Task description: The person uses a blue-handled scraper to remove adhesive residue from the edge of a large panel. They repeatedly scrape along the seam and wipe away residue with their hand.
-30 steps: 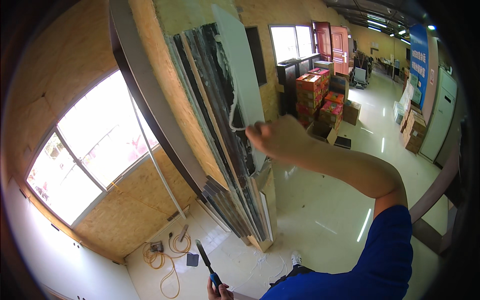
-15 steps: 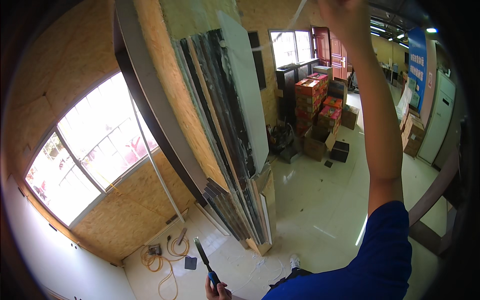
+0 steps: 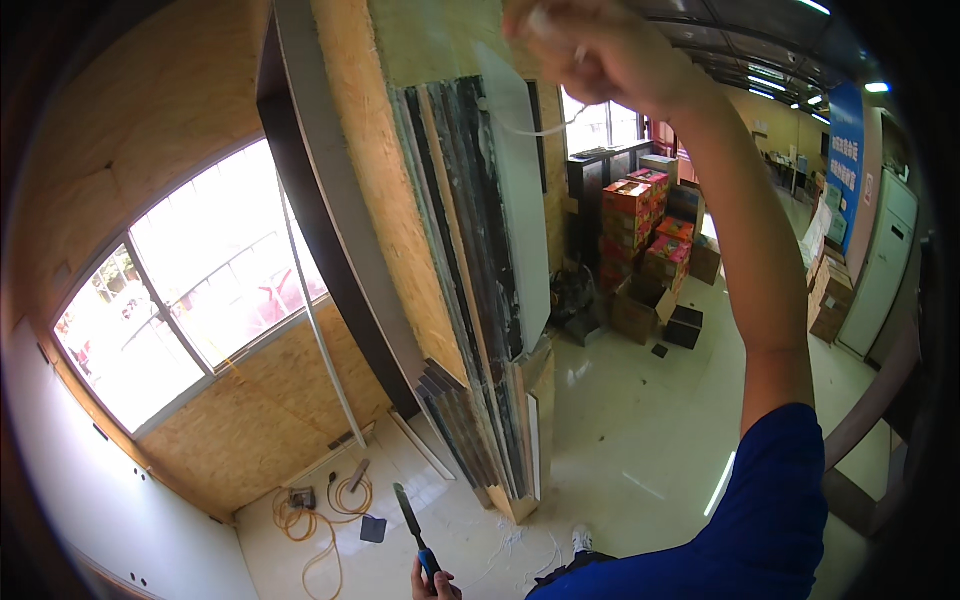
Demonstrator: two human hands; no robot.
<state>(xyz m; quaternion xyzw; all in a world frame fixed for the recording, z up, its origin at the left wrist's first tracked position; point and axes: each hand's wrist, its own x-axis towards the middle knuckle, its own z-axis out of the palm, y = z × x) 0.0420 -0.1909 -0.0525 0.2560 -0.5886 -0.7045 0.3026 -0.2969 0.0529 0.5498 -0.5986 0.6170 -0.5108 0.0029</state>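
Writing [image 3: 848, 150] marks blue panel [image 3: 846, 108]; left hand [image 3: 434, 588] grips bladed tool [image 3: 409, 512], right hand [image 3: 612, 58] white strand [image 3: 545, 133].

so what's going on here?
Someone in a blue top is at some upright layered panels. The left hand holds a blue-handled, long-bladed tool, low down. The right hand is raised with fingers curled, and a thin white strip curves below it; blur hides the exact grip. White stringy scraps lie on the floor near the panels' foot.
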